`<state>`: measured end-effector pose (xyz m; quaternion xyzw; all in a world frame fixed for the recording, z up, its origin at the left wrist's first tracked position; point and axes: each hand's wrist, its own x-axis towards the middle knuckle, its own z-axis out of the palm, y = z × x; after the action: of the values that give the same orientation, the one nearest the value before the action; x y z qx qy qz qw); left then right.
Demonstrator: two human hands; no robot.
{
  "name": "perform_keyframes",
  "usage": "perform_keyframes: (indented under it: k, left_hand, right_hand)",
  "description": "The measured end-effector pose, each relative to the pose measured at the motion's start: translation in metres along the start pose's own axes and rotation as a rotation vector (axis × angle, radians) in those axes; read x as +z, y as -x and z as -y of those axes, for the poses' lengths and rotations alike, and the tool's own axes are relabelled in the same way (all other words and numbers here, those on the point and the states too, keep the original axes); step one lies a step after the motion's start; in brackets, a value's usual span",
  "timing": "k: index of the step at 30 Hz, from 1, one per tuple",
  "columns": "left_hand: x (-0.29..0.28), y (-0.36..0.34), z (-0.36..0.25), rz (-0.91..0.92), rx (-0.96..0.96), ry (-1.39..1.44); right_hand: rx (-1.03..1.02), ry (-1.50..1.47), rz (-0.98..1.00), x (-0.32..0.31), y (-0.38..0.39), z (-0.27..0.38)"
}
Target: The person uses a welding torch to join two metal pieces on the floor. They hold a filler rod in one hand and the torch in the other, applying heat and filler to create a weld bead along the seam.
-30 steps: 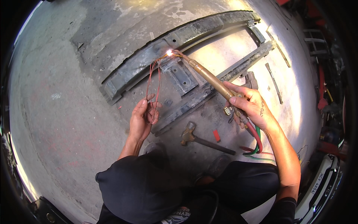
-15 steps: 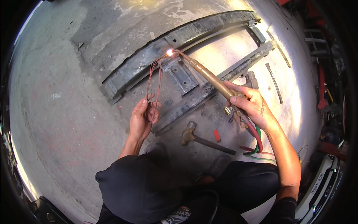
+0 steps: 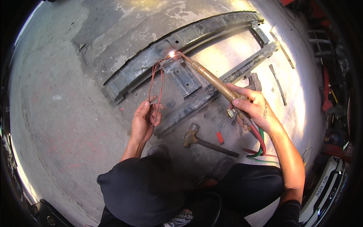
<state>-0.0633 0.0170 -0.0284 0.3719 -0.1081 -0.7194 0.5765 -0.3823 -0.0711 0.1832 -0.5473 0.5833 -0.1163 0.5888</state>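
Note:
My left hand [image 3: 145,115] is closed on a looped coil of thin coppery wire [image 3: 162,85], whose free end reaches up to a bright glowing spot. My right hand [image 3: 254,105] grips a brass gas torch [image 3: 213,79] by its handle, with red and green hoses running off its lower end. The torch's bent tip meets the glow on a long, curved dark metal beam [image 3: 145,55]. A short flat bracket [image 3: 184,79] joins this beam to a straight metal bar [image 3: 200,105] lying nearer me.
A hammer [image 3: 210,145] lies on the concrete floor by my feet, beside a small red piece [image 3: 219,137]. Another hammer head [image 3: 255,81] shows behind the torch. A metal rod [image 3: 278,84] rests farther right. A vehicle's front end [image 3: 325,189] stands at lower right.
Both hands hold nearly the same place. The glow at the torch tip looks slightly different in shape and has shifted a touch; the beam and tools have not moved.

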Motion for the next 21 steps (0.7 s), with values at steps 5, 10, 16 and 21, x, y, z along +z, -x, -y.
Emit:
perform_keyframes:
  k: [5,10,16,21]
  left_hand:
    - [-0.0012,-0.0014,0.0019,-0.001,-0.007,0.004]
    - [-0.0041,-0.0015,0.0026,0.003,-0.007,-0.009]
    - [-0.0046,-0.0015,0.0028,0.004,-0.008,-0.009]
    - [-0.0047,-0.0010,0.0033,-0.006,-0.005,-0.013]
  right_hand:
    - [-0.013,-0.038,0.008,-0.0026,-0.0026,-0.0052]
    - [-0.018,-0.024,0.010,-0.0022,-0.0019,-0.0060]
    - [-0.001,-0.024,-0.008,-0.0004,-0.0001,-0.0015]
    - [0.012,-0.018,-0.013,0.0008,0.0009,0.0005]
